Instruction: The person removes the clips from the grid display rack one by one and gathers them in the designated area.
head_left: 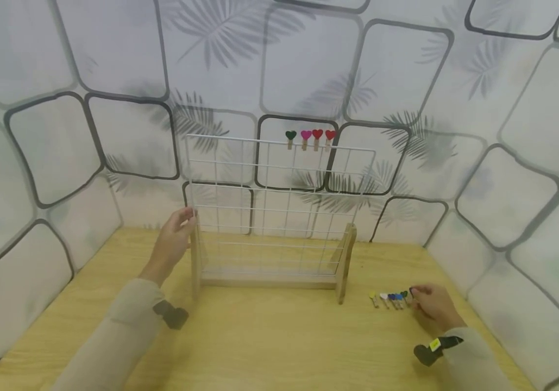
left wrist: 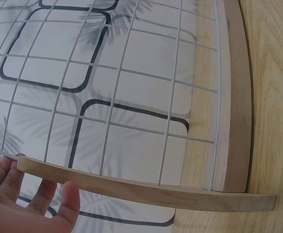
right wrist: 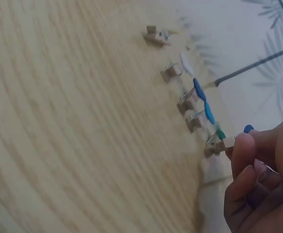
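A white wire grid rack (head_left: 269,206) stands upright in a wooden base with two side posts. My left hand (head_left: 173,239) holds its left edge, fingers around the upper end of the wooden side post (left wrist: 131,187) and the wire beside it. To the right of the rack, my right hand (head_left: 435,304) pinches a small wooden clothespin with a dark blue heart (right wrist: 248,128), largely hidden by the fingers. Right beside the fingertips is a clothespin with a green heart (right wrist: 221,133), at the end of a row with blue (right wrist: 209,112), dark blue (right wrist: 199,89), white (right wrist: 186,64) and yellow (head_left: 373,296) ones.
Several heart clothespins are clipped along the rack's top wire: a dark green one (head_left: 290,136), a pink one (head_left: 306,136) and red ones (head_left: 330,135). The light wooden tabletop (head_left: 279,342) is enclosed at the back and sides by patterned white walls (head_left: 220,54).
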A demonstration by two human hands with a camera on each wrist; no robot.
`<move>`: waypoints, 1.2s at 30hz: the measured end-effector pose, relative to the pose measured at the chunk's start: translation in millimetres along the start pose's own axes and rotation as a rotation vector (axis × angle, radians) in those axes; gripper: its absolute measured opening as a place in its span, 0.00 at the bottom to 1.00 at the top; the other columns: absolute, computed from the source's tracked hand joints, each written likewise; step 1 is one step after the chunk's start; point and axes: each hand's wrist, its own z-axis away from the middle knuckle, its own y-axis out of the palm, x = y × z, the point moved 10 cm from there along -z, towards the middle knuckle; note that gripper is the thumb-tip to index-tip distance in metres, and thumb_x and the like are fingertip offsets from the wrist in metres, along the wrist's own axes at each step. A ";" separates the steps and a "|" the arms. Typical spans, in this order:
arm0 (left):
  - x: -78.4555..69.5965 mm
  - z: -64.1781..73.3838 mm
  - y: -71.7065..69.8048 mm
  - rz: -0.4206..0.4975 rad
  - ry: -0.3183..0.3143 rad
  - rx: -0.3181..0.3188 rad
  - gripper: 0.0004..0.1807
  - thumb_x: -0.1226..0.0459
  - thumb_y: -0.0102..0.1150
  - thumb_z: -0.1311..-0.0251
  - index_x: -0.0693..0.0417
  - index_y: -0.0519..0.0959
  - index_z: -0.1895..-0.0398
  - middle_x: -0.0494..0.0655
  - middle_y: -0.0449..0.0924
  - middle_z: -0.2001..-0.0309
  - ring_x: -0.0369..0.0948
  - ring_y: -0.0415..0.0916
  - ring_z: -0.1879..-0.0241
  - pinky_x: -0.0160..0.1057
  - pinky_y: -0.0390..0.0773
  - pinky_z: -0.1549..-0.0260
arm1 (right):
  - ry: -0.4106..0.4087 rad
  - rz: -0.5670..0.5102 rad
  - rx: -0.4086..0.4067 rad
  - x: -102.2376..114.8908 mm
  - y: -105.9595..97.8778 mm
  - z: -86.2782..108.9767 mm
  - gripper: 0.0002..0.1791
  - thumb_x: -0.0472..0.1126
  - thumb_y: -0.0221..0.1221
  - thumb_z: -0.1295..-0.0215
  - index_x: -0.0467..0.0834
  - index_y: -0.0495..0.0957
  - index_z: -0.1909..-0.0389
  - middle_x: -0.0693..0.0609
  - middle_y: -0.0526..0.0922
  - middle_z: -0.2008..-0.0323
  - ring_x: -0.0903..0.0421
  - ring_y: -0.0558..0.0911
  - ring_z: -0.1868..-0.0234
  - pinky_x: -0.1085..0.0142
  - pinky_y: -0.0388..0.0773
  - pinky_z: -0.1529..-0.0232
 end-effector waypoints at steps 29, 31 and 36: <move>2.2 1.5 1.9 0.011 -0.002 0.014 0.31 0.55 0.38 0.24 0.61 0.49 0.25 0.58 0.50 0.26 0.57 0.52 0.29 0.60 0.67 0.41 | 0.052 0.051 -0.088 -19.6 -4.4 -4.2 0.23 0.38 0.48 0.28 0.24 0.68 0.41 0.55 0.80 0.79 0.60 0.78 0.81 0.67 0.77 0.80; 0.8 0.8 1.7 0.003 0.003 0.012 0.31 0.54 0.38 0.24 0.61 0.50 0.25 0.58 0.51 0.26 0.57 0.52 0.29 0.60 0.67 0.41 | 0.046 0.041 -0.089 -19.2 -5.7 -5.6 0.23 0.39 0.48 0.28 0.24 0.68 0.41 0.55 0.80 0.80 0.60 0.78 0.81 0.68 0.77 0.81; -1.0 0.2 0.3 -0.008 0.009 0.007 0.31 0.54 0.39 0.24 0.60 0.50 0.26 0.57 0.52 0.26 0.55 0.53 0.29 0.58 0.68 0.41 | 0.035 0.042 -0.102 -19.4 -8.5 -9.3 0.23 0.38 0.49 0.29 0.24 0.70 0.42 0.56 0.79 0.81 0.62 0.76 0.82 0.70 0.75 0.81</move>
